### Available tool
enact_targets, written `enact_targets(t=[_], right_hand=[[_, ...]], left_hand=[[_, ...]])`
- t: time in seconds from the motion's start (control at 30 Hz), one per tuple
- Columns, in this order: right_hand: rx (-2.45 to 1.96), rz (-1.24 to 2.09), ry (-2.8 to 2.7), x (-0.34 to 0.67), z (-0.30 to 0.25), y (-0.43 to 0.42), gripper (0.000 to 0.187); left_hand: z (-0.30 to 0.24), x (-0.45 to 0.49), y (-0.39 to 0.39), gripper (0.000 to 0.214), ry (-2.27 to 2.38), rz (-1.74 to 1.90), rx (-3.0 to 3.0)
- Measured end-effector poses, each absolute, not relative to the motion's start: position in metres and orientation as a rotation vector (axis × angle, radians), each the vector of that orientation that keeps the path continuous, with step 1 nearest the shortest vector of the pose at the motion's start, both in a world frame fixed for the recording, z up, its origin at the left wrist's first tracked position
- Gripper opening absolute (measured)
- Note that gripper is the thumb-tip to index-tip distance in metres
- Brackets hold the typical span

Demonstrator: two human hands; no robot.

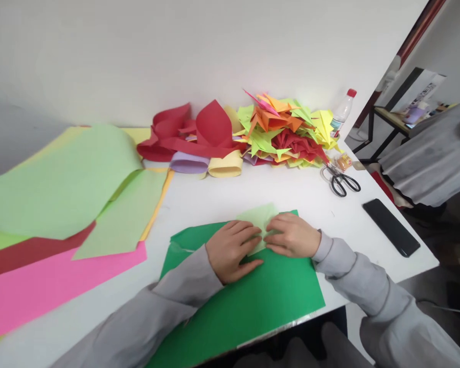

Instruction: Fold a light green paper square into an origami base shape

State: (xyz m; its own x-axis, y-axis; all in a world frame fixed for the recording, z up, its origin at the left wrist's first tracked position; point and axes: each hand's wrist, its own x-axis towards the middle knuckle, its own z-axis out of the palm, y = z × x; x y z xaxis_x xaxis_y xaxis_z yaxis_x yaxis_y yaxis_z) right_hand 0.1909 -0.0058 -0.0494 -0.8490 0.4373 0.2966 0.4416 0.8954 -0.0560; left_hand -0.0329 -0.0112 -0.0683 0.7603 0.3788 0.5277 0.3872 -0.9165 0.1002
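Observation:
A small piece of light green paper [256,214] lies on a dark green sheet [279,289] at the table's front edge. My left hand [232,250] is on the light green paper's left side, its fingers bent onto it and its thumb stretched lower down over the dark green sheet. From the right, my right hand [293,235] presses its fingertips on the same paper. The fingertips of both hands almost meet at its middle. The paper's lower part is partly covered by my fingers, and its folds are blurred.
Large coloured sheets [53,184] spread over the table's left side. Rolled red paper [214,128] and a heap of folded paper shapes [283,133] sit by the wall. To the right are black-handled scissors [339,183], a bottle [343,112] and a black phone [391,227]. A person's grey clothing [433,153] shows beyond.

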Motion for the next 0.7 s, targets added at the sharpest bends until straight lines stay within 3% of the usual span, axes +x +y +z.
enact_targets(t=[0.17,0.33,0.53,0.7], right_hand=[[-0.7,-0.226,-2.69,0.179,-0.055,-0.01,0.032],[-0.83,-0.098,-2.585,0.183,-0.054,-0.006,0.025],[-1.084,-0.121,-2.616,0.193,-0.051,-0.002,0.033],[-1.014,-0.167,-2.721,0.182,-0.046,-0.019,0.036]], left_hand=[[-0.07,-0.027,-0.011,0.024,-0.706,-0.868,-2.804],[-0.067,-0.024,-0.01,0.03,-0.656,-0.847,-2.824],[-0.073,-0.038,0.006,0.036,-0.483,-0.857,-2.854],[-0.075,-0.048,0.013,0.031,-0.722,-0.903,-2.702]])
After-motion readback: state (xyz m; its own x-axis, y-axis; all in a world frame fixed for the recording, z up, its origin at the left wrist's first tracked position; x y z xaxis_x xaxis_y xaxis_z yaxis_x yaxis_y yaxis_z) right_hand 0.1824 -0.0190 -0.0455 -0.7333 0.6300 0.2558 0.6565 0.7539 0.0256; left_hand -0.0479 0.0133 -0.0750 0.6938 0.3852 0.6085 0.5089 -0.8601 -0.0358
